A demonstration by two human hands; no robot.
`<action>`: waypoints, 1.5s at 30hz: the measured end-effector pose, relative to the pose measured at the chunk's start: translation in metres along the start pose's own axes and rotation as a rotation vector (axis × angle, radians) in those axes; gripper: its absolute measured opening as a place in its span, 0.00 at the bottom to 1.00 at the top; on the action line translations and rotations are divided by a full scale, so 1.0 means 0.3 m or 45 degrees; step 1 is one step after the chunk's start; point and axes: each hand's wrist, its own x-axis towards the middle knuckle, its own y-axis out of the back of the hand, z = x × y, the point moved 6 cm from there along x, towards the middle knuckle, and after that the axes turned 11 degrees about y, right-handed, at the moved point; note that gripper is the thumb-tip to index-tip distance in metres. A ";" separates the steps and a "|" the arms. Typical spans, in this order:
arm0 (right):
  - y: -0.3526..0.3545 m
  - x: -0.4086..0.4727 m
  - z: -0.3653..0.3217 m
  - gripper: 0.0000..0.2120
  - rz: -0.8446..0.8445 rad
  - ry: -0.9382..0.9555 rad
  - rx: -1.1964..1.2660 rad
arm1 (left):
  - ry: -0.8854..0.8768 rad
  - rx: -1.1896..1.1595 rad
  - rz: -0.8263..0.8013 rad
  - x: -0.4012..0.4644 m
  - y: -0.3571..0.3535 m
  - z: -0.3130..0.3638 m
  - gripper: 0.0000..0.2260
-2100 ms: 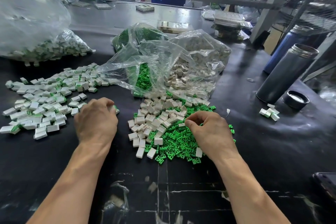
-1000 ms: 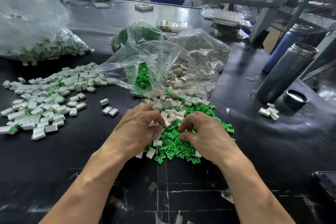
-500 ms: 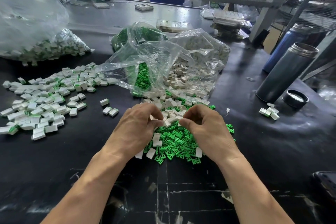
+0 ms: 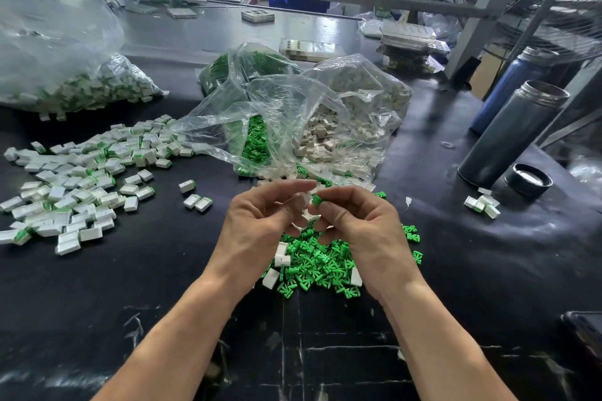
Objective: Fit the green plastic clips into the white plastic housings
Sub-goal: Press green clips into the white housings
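Housing (image 4: 303, 198), white, sits pinched in my left hand (image 4: 260, 221) fingertips, raised above the loose pile of green clips (image 4: 317, 259); my right hand (image 4: 361, 225) pinches one green clip (image 4: 316, 200) right against its open end. Whether they touch, I cannot tell. Behind my hands, two open clear bags (image 4: 293, 114) spill clips and housings onto the black table (image 4: 130, 286). Three finished pieces (image 4: 195, 197) lie just left, beside a big heap of assembled housings (image 4: 78, 179); I cannot count those. Right: a steel flask (image 4: 511, 133), its cap (image 4: 527, 180), and a blue bottle (image 4: 508, 85).
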 end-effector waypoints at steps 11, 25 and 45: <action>0.001 -0.001 -0.008 0.06 0.038 0.096 -0.016 | 0.166 -0.463 0.044 0.015 0.007 -0.020 0.12; -0.007 -0.014 -0.016 0.05 0.048 0.212 -0.166 | 0.163 -0.370 0.006 0.016 -0.015 -0.035 0.14; 0.014 -0.002 0.010 0.03 0.042 0.067 -0.152 | 0.088 -0.010 0.028 0.002 -0.026 -0.042 0.05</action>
